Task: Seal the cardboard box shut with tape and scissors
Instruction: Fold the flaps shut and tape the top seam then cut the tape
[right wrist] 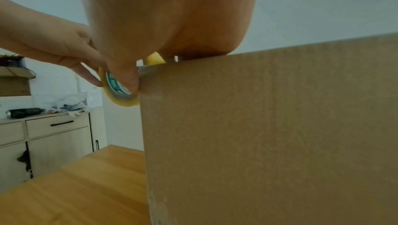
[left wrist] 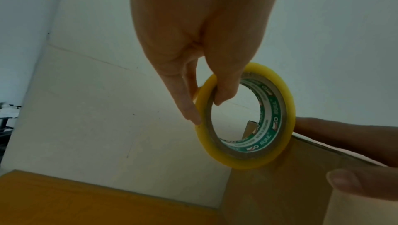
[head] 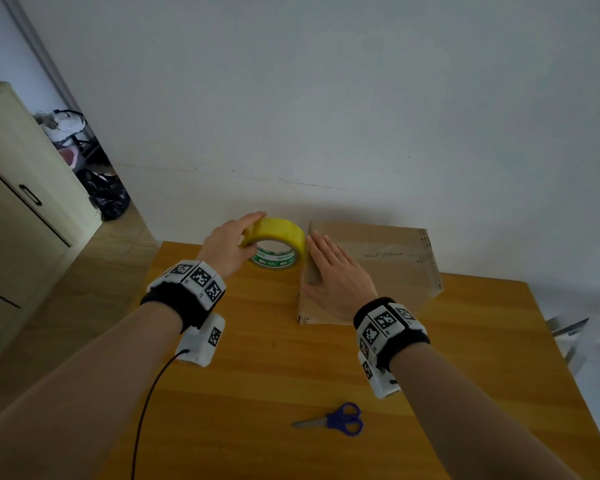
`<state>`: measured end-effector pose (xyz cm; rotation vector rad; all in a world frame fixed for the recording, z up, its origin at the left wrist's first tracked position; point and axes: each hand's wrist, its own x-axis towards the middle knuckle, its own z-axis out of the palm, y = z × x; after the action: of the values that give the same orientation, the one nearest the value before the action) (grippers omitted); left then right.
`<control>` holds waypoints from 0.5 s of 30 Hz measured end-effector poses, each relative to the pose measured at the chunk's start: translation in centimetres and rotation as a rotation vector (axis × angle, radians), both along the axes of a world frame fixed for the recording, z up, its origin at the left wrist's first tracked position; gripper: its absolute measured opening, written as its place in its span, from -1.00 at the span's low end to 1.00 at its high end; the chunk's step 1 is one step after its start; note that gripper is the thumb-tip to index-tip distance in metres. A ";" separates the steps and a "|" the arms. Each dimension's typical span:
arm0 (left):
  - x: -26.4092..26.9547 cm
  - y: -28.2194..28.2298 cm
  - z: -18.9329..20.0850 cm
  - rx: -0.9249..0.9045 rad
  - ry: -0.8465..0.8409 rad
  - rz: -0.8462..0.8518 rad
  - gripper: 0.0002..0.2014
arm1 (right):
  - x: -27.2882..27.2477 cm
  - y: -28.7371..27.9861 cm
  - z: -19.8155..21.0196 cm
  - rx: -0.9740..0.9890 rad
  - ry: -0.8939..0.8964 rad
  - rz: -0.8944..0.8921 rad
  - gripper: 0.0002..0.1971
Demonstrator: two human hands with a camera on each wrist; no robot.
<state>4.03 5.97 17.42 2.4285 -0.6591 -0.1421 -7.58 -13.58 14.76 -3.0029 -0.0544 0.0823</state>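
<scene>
The left hand (head: 228, 244) pinches a glossy yellow tape roll (head: 277, 241) against the left edge of the matte cardboard box (head: 378, 265). The right hand (head: 340, 276) lies spread flat on the box's top, thumb down its side. Blue-handled scissors (head: 340, 419) lie on the wooden bench (head: 264, 375), nearer the person than the box.

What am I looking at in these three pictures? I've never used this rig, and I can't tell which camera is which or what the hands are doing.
There is no machine here: a person works with bare hands and wears a camera on the head and one on each wrist. The wide picture is the head view, looking down at a wooden table. The other two look along each hand at its fingers.

On the table stands a cardboard box, and blue-handled scissors lie untouched near the front edge.

The left hand grips a yellow tape roll, thumb inside the core, right beside the box's left edge. The right hand lies flat on the box top, fingers straight, with the thumb down the side. From the wrist views it seems to press the tape end there, though the strip itself is hard to see.
</scene>
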 end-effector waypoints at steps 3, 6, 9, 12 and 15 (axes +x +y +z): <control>0.0 0.2 -0.1 -0.017 -0.020 -0.012 -0.49 | 0.1 0.5 0.0 0.022 0.019 -0.010 -0.23; 0.1 0.6 0.0 -0.027 -0.033 -0.020 -0.58 | 0.2 0.6 0.6 0.169 -0.013 -0.093 -0.34; 0.1 0.9 0.0 -0.037 -0.023 -0.026 -0.59 | 1.2 0.8 0.9 0.191 -0.043 -0.171 -0.46; -0.2 1.0 0.1 -0.044 -0.012 -0.037 -0.58 | 2.6 1.3 0.7 0.187 -0.003 -0.213 -0.48; -0.2 1.3 0.1 -0.063 0.003 -0.041 -0.59 | 3.3 1.8 0.2 0.201 0.006 -0.248 -0.46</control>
<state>3.79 7.25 17.49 2.3553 -0.7017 -0.1400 -4.28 -11.77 15.01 -2.7822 0.2922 0.0552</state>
